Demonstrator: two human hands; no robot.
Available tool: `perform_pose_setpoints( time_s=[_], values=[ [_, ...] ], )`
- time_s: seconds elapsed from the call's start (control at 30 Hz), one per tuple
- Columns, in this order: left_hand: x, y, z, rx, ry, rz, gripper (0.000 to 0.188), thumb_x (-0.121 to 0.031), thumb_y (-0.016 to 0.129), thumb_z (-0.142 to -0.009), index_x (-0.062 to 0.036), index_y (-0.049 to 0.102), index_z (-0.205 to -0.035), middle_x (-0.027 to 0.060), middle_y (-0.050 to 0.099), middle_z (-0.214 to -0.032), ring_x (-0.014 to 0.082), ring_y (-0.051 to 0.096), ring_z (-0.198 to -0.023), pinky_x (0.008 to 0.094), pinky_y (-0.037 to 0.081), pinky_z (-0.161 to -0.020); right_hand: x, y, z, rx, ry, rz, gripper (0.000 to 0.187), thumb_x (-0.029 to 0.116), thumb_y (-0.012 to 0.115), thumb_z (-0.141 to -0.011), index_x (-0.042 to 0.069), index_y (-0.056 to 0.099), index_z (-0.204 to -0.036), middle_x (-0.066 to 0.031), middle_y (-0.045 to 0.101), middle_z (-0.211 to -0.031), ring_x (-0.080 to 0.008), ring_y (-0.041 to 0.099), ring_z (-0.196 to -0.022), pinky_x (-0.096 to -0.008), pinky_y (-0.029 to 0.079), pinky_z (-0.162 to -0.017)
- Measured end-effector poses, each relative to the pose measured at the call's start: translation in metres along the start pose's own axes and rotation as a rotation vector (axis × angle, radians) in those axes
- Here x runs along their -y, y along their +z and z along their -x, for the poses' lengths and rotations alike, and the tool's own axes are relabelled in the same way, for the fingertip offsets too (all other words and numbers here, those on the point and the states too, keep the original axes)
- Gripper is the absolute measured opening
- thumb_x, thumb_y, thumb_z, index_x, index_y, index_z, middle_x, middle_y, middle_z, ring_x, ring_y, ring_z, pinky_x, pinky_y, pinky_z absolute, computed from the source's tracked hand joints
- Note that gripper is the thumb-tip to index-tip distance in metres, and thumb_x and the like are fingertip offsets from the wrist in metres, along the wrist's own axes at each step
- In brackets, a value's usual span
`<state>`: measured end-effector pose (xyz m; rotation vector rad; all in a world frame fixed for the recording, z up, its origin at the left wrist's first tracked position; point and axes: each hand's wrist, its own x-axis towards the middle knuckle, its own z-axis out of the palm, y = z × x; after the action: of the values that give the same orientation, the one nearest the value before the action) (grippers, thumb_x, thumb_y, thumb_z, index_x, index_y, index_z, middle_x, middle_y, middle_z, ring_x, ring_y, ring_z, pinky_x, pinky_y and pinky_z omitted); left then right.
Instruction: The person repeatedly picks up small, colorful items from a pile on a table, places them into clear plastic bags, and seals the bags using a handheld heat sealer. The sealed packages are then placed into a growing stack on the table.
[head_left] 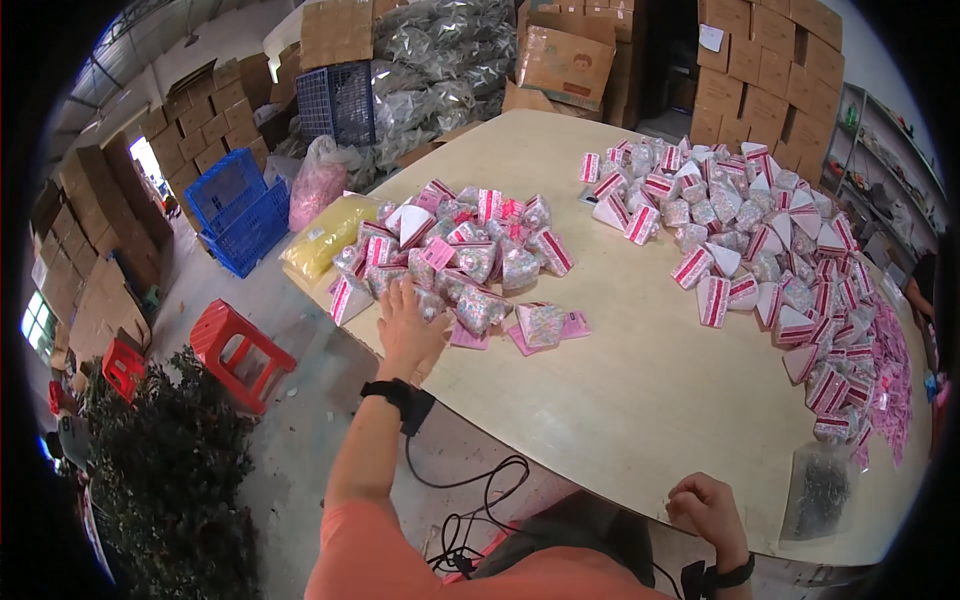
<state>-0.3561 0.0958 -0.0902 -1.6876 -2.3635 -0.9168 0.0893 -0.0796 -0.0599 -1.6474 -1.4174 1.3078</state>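
Note:
My left hand (405, 322) reaches over the near edge of the left pile of small clear bags of pastel beads (475, 258). Its fingers are apart and touch or hover just above the bags; the exact contact is hard to see. These bags have white-and-pink striped card tops. To the right of that hand, one bead bag (541, 325) lies on pink cards (575, 325). My right hand (705, 508) is curled at the table's near edge, with nothing visible in it, well away from both piles.
A larger pile of similar bags (730, 200) covers the table's (600, 400) far right, with pink strips (890, 375) beside it. A yellow plastic bag (335, 235) lies at the left edge. Red stools (235, 350), a blue crate (240, 215) and a black cable (485, 510) are off the table.

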Motion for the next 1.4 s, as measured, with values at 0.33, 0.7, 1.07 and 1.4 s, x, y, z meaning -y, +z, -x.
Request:
perform_pose_setpoints(
  time_s=[0.33, 0.7, 1.07, 1.4],
  values=[
    [0.144, 0.012, -0.049, -0.108, 0.092, 0.336, 0.088, -0.023, 0.072, -0.063, 0.0066, 0.026, -0.132, 0.0260, 0.038, -0.130, 0.0387, 0.036, -0.122, 0.0412, 0.030, -0.101, -0.005, -0.002, 0.002, -0.012, -0.007, 0.083, 0.012, 0.009, 0.054, -0.080, -0.001, 0.060, -0.082, -0.0070, 0.062, -0.067, -0.0120, 0.059, -0.063, -0.0249, 0.046, -0.058],
    [0.161, 0.025, -0.072, -0.074, 0.108, 0.391, 0.073, -0.007, 0.062, -0.078, 0.0003, 0.022, -0.139, 0.0186, 0.026, -0.142, 0.0287, 0.029, -0.128, 0.0362, 0.023, -0.106, -0.010, -0.016, 0.012, -0.229, -0.225, 0.116, 0.014, 0.013, 0.051, -0.083, 0.002, 0.058, -0.087, -0.0138, 0.059, -0.070, -0.0242, 0.057, -0.062, -0.0324, 0.046, -0.060],
    [-0.033, -0.023, 0.093, 0.360, 0.201, 0.743, 0.038, 0.000, 0.047, -0.080, 0.0041, 0.049, -0.118, 0.0133, 0.052, -0.116, 0.0203, 0.050, -0.104, 0.0304, 0.039, -0.089, -0.046, -0.090, 0.108, -1.166, -0.347, 0.930, 0.017, 0.008, 0.063, -0.070, 0.003, 0.056, -0.086, -0.0109, 0.055, -0.086, -0.0288, 0.053, -0.087, -0.0397, 0.041, -0.075],
    [-0.150, 0.010, 0.182, 0.640, 0.765, 0.672, 0.031, 0.001, 0.056, -0.069, 0.0007, 0.056, -0.100, 0.0166, 0.055, -0.109, 0.0328, 0.049, -0.105, 0.0376, 0.039, -0.093, -0.105, -0.100, 0.123, -1.054, -0.197, 0.969, 0.009, 0.010, 0.062, -0.070, 0.005, 0.058, -0.076, -0.0084, 0.054, -0.082, -0.0278, 0.051, -0.084, -0.0406, 0.040, -0.077]
  ],
)
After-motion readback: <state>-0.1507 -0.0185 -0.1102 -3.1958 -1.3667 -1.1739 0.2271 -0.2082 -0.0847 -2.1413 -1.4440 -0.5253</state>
